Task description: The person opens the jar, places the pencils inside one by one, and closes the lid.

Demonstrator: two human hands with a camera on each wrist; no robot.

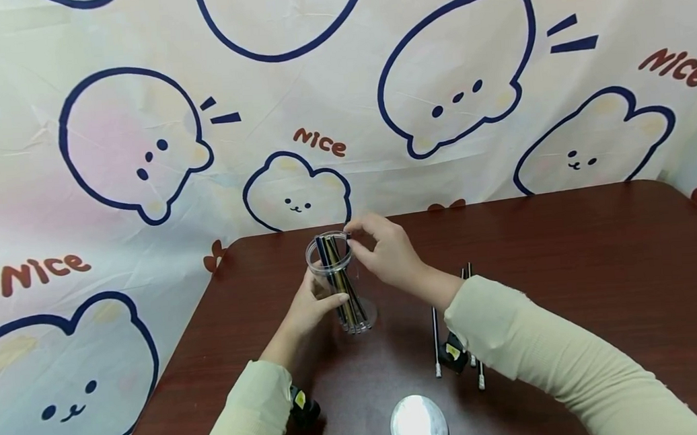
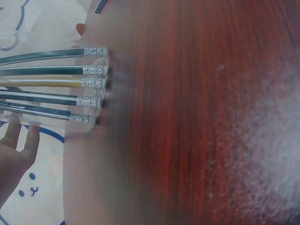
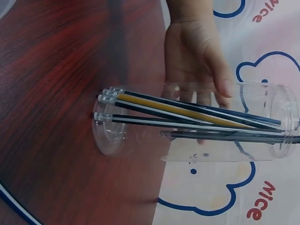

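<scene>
A clear plastic jar (image 1: 364,309) stands tilted over the table, with several striped pencils (image 1: 342,278) inside, eraser ends down. My left hand (image 1: 308,309) holds it from the left side, the thumb across the front. At the rim, my right hand (image 1: 390,251) pinches the top of a dark pencil (image 3: 201,136). In the right wrist view that pencil is partly inside the jar, its eraser end higher than the others. One golden pencil (image 3: 178,108) lies among the dark ones. Part of the left hand (image 3: 194,56) shows behind the jar wall there.
More pencils (image 1: 436,346) lie on the brown table (image 1: 602,280) beneath the right forearm. A round shiny disc (image 1: 420,425) is near the front edge. Behind the table hangs a printed cloth (image 1: 465,68). Each wrist carries a small black device.
</scene>
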